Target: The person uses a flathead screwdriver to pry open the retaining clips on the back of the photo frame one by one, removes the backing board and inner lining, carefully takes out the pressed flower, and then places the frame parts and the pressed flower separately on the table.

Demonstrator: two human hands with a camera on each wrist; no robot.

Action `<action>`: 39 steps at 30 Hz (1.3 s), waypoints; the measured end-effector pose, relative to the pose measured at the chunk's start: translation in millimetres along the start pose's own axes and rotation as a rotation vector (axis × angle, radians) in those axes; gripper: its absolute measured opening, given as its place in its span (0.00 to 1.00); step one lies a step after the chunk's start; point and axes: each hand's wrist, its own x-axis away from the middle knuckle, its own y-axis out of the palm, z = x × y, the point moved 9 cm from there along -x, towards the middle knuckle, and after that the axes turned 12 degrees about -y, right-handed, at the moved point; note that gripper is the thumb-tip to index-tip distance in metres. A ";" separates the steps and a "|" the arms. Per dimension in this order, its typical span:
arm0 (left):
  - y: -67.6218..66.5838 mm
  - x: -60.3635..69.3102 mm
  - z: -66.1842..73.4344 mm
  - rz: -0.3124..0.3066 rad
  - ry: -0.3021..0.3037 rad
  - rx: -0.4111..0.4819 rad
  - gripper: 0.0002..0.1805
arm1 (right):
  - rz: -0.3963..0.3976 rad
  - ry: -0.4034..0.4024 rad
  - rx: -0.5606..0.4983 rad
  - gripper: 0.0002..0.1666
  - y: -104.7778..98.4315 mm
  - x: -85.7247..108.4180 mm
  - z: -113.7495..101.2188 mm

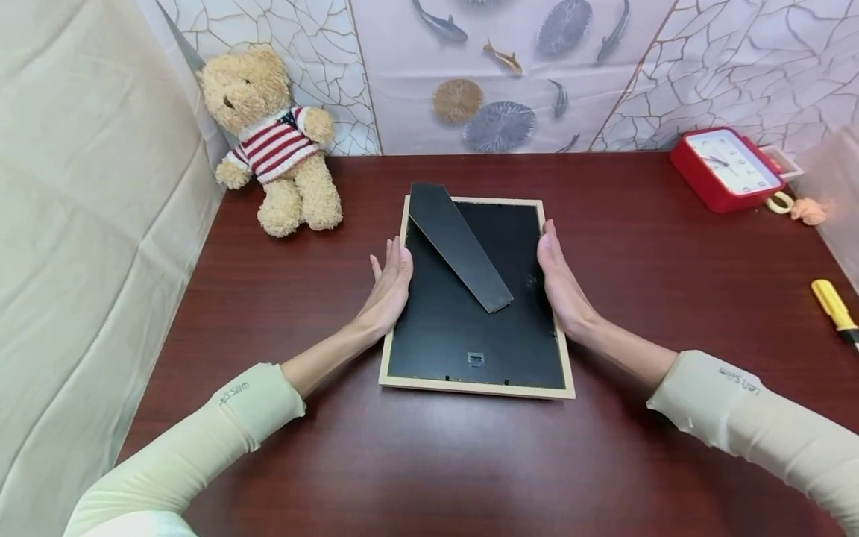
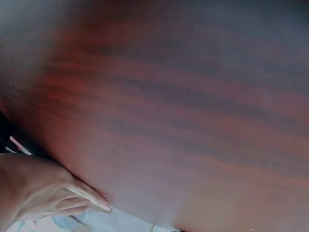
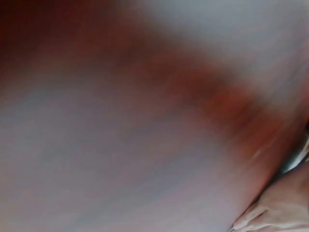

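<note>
A picture frame with a pale wooden rim lies back side up, showing its black backing. Its black stand leg slants across the back from the upper left. At the left edge, my left hand rests its palm side against the rim with fingers extended. My right hand touches the opposite edge in the same way, fingers straight. In the left wrist view the left hand shows at lower left; in the right wrist view the right hand is at lower right.
A teddy bear in a striped sweater leans at the back left of the dark red table. A red alarm clock stands at the back right. Near the right edge lies a yellow-handled screwdriver, with a small orange item beyond it.
</note>
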 end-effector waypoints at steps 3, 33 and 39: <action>-1.6 -1.0 4.5 0.036 0.010 0.000 0.45 | 0.001 -0.010 0.075 0.51 0.7 -1.8 -10.0; -8.1 -23.1 33.8 -0.035 0.111 -0.138 0.44 | -0.121 0.045 0.405 0.53 -9.3 -3.8 -45.8; -8.1 -36.7 48.5 -0.046 0.360 -0.449 0.32 | -0.180 -0.063 0.596 0.39 -39.0 20.7 -114.1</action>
